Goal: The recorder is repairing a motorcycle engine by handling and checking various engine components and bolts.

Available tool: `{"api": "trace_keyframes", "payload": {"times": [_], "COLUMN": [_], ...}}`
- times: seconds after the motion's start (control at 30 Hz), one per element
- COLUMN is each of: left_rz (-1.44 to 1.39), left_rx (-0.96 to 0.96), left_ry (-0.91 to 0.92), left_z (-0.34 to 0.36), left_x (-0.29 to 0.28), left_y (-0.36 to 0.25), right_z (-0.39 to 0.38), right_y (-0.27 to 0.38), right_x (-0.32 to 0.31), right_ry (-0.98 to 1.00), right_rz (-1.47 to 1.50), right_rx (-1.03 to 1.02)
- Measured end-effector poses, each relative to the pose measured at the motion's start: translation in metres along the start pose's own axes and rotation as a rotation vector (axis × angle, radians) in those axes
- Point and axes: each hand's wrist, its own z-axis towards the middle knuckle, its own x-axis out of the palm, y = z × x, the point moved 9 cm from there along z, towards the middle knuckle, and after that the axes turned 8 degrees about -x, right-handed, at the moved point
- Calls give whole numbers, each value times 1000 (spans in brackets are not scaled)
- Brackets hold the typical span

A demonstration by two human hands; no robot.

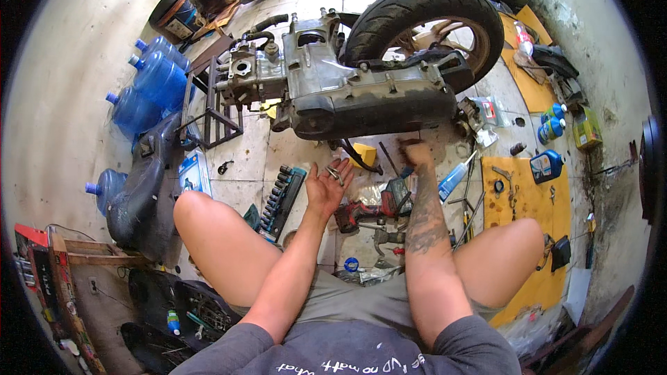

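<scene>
My left hand (328, 186) is palm up, fingers a little curled, with a few small metal bolts (335, 176) lying across it. My right hand (417, 154) is at the lower edge of a scooter engine's long dark side cover (375, 107). Its fingers are bent together; whatever is between them is too small and dark to make out. The engine (306, 62) lies across the space in front of me, with the rear wheel's tyre (425, 0) still attached at the far right. Below my hands is a red and black cordless power tool (361, 215).
A socket set (283, 194) lies left of my left hand. A blue-white tube (455, 179) and an orange board (521, 236) with wrenches are on the right. Blue water jugs (158, 83) and a scooter seat (142, 187) stand left. A metal frame (212, 107) is beside the engine.
</scene>
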Motion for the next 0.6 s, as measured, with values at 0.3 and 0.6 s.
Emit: {"api": "trace_keyframes", "payload": {"times": [0.3, 0.6], "left_rz": [435, 5], "left_rx": [-5, -42], "left_ry": [-116, 11], "left_z": [23, 24], "left_x": [-38, -27], "left_y": [23, 15], "right_z": [-49, -49], "right_y": [124, 150], "right_x": [132, 111], "right_ry": [622, 410], "right_rz": [-85, -52], "right_rx": [-217, -243]}}
